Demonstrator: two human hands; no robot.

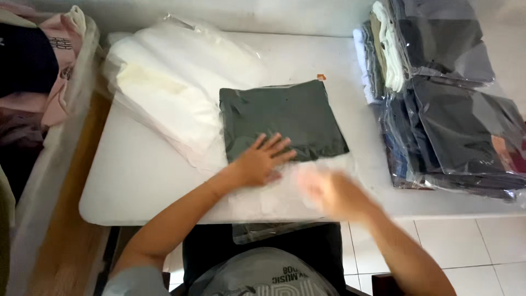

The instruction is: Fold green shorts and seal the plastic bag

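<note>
Left hand flat on bagged dark garment, centre of white tabletop (137, 175)

Folded dark green garment in a clear plastic bag (285, 118) lies mid-frame, its upper-left part overlapping a stack of white folded cloth in plastic (175, 82). Left hand (262, 160): fingers spread, palm pressed on the bag's lower left corner, pinching nothing. Right hand (329, 192): motion-blurred, lower centre, over the bag's loose clear flap at the near tabletop edge; grip cannot be told. Pile of bagged dark folded clothes (449, 109) at right of frame, well apart. Pink and dark fabrics (49, 60) upper left
</note>
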